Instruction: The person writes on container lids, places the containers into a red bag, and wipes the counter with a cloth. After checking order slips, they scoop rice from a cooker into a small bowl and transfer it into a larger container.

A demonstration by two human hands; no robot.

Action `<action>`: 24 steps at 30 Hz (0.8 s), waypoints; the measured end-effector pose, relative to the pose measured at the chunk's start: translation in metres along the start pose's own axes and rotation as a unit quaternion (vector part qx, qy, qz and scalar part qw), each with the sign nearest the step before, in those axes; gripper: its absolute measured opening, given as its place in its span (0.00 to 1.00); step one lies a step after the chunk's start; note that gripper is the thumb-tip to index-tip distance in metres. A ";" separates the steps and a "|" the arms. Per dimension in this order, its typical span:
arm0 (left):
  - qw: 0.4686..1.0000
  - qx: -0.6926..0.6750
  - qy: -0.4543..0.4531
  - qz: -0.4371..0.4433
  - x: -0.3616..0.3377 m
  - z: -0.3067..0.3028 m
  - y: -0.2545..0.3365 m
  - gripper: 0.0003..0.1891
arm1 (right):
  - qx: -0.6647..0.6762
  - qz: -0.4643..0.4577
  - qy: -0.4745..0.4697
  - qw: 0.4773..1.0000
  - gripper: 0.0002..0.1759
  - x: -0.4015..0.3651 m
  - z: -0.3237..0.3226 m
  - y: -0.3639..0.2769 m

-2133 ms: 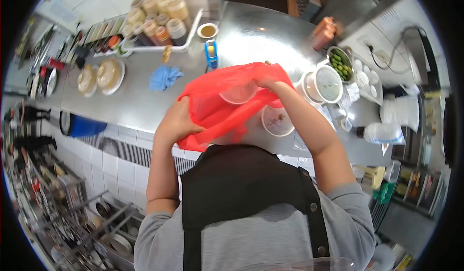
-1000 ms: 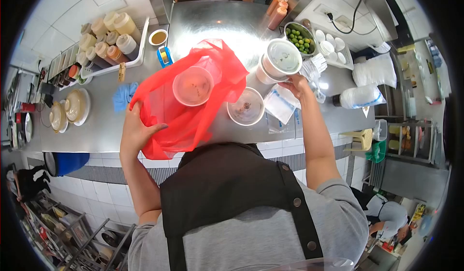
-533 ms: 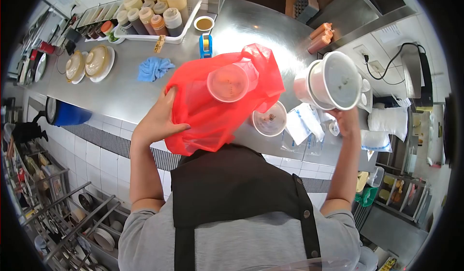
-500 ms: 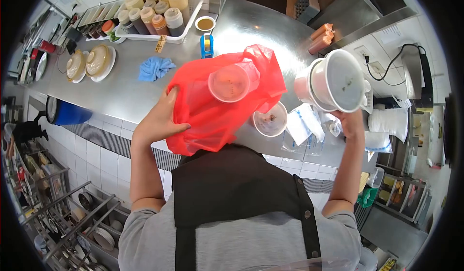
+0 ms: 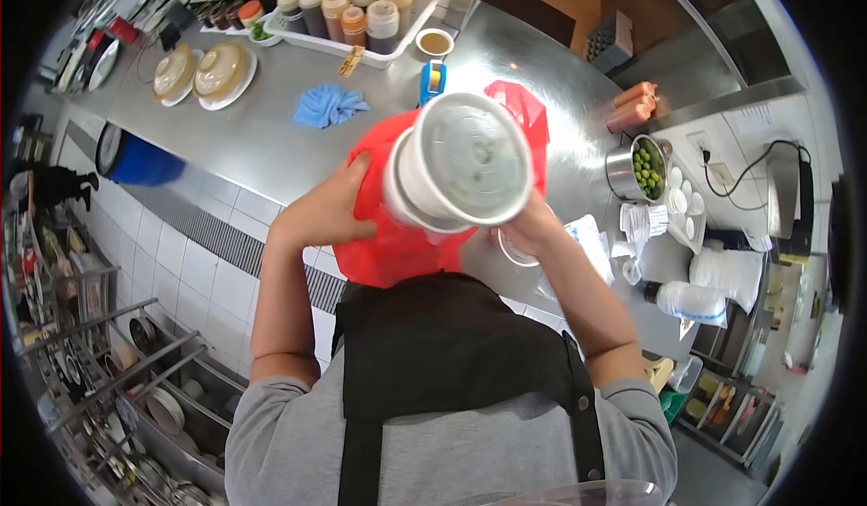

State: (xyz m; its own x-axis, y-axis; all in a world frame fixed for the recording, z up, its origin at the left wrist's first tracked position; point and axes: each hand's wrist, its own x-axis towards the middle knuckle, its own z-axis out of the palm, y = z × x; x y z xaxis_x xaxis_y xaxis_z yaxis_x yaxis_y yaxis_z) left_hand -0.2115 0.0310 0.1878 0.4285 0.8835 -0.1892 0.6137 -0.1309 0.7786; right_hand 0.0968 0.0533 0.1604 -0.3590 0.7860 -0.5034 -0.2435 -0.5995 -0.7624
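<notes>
My left hand (image 5: 327, 213) grips the side of a red plastic bag (image 5: 397, 244) that stands on the steel counter (image 5: 271, 118). My right hand (image 5: 526, 228) holds a large white lidded container (image 5: 456, 163) raised over the bag's mouth, so the bag's inside is hidden. Part of another white tub (image 5: 511, 251) shows behind my right hand on the counter.
A blue cloth (image 5: 330, 106), a blue tape dispenser (image 5: 432, 80), a tray of sauce bottles (image 5: 348, 9) and two lidded dishes (image 5: 203, 71) lie at the back. A pot of limes (image 5: 643, 168), small cups (image 5: 683, 202) and clear bags (image 5: 587, 240) are to the right.
My right hand has carried the white container from the right side leftward, to over the red bag. The left hand still holds the bag.
</notes>
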 end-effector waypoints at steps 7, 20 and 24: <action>0.997 -0.040 0.056 0.038 -0.003 -0.025 -0.010 0.46 | -0.080 0.053 0.046 0.994 0.15 0.064 0.031 0.076; 0.993 0.005 0.116 0.012 -0.005 -0.026 0.009 0.49 | -0.385 -0.074 0.055 0.918 0.17 0.047 0.036 0.018; 0.993 0.030 0.106 0.032 0.002 -0.014 0.009 0.52 | -0.530 -0.144 0.090 0.831 0.17 0.083 0.039 0.041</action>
State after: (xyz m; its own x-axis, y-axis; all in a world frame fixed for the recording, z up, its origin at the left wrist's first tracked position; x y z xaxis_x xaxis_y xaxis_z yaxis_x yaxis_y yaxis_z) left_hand -0.2140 0.0376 0.2027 0.3222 0.9466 -0.0059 0.6305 -0.2100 0.7473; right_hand 0.0220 0.0877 0.1030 -0.2594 0.9411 -0.2171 0.6684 0.0127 -0.7437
